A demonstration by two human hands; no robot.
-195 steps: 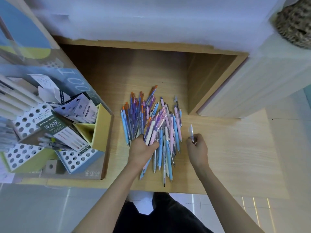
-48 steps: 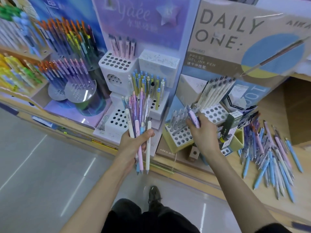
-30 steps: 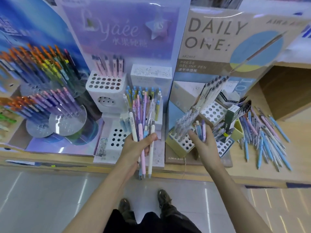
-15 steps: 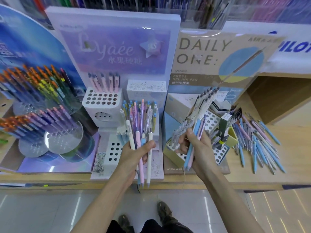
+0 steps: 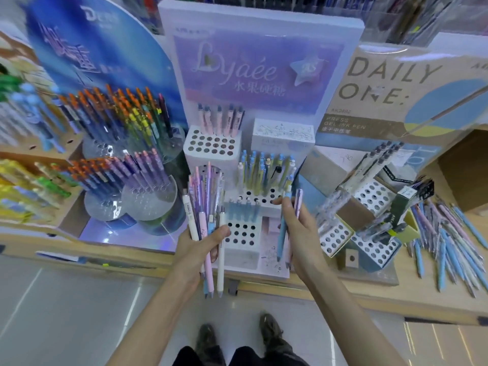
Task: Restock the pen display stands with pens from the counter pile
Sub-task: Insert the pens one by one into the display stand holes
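Note:
My left hand (image 5: 200,245) grips a bundle of pastel pens (image 5: 208,204), tips pointing down, in front of the white tiered stand (image 5: 211,145) with the purple Lyaée backboard. My right hand (image 5: 298,231) holds two pens (image 5: 284,228), one blue and one lilac, over the stand's lower block of holes (image 5: 241,233). The stand's middle tier carries blue-capped pens (image 5: 264,167); the top tier has a few pink ones. The counter pile of pens (image 5: 446,239) lies at the far right.
The Daily One stand (image 5: 369,196) with tilted hole blocks sits right of the white stand. Clear round stands (image 5: 126,154) full of orange and purple pens stand at the left. The wooden counter edge (image 5: 290,286) runs below, with my shoes on the grey floor.
My view and my right hand with its two pens have shifted left, from the Daily One stand to the white Lyaée stand. The left hand keeps its bundle.

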